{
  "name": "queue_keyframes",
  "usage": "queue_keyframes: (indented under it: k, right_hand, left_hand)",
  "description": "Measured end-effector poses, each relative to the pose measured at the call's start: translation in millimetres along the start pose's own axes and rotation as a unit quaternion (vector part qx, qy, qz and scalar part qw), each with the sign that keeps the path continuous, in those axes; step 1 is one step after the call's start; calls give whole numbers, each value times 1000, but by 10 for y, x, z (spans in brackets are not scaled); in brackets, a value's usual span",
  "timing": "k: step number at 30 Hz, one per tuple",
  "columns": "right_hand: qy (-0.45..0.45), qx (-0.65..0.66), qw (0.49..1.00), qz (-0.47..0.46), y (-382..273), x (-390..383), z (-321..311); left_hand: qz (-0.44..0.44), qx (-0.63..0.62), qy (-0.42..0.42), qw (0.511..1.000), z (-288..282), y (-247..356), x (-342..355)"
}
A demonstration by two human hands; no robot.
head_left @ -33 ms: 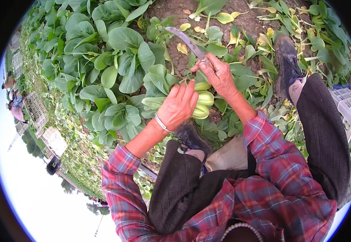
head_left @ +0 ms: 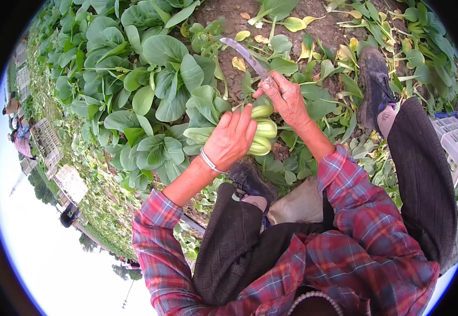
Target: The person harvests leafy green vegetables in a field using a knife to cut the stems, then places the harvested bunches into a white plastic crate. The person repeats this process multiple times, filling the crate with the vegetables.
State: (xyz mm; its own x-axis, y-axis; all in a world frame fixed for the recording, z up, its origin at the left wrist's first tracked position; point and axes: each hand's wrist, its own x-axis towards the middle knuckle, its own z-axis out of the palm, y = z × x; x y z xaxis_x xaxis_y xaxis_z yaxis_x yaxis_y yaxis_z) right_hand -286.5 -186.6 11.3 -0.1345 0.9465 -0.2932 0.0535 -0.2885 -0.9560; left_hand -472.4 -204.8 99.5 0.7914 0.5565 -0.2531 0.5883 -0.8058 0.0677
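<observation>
My left hand (head_left: 232, 138) is closed round a bunch of bok choy (head_left: 263, 131), its back toward me. The pale, thick stalk bases show to the right of my fingers, while green leaves stick out on the left. Just above and right of it, my right hand (head_left: 286, 100) grips a curved harvesting knife (head_left: 247, 55). The handle is mostly hidden in my fist. Its blade points up and left over bare soil, apart from the bok choy.
Uncut bok choy (head_left: 160, 79) stand thick at the left. Cut stalks and yellowed leaves (head_left: 345, 52) litter the soil at upper right. My shoes (head_left: 375, 87) flank the work spot. A white plastic crate (head_left: 450, 137) sits at right; more crates (head_left: 47, 142) and people (head_left: 22, 138) are far left.
The bok choy and my left hand have shifted slightly left. The knife has moved a little to the right and down. Both holds are the same.
</observation>
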Motion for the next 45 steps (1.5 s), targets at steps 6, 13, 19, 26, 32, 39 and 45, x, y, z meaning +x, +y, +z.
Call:
queue_keyframes:
  k: [6, 13, 19, 26, 32, 39, 45]
  right_hand:
    - [16, -214, 976, 42, 381, -116, 53]
    - [-32, -200, 979, -14, 264, 128, 389]
    - [-90, -293, 952, 9, 456, 514, 737]
    - [-104, -327, 938, 43, 570, 482, 933]
    - [-98, -278, 953, 68, 605, 449, 1193]
    - [-114, -326, 937, 57, 421, 567, 1385]
    - [-108, -342, 931, 69, 440, 333, 1312]
  left_hand:
    - [-75, 68, -25, 995, 53, -330, 58]
    - [-239, 112, -106, 959, 457, -1356, -190]
    - [-227, 108, -12, 968, 848, -1267, -722]
    - [-230, 93, 54, 967, 978, -1234, -876]
    - [-245, 82, 64, 964, 1041, -1190, -905]
    - [-245, 55, 103, 962, 1162, -1239, -969]
    - [-308, -59, 174, 933, 1313, -1087, -1178]
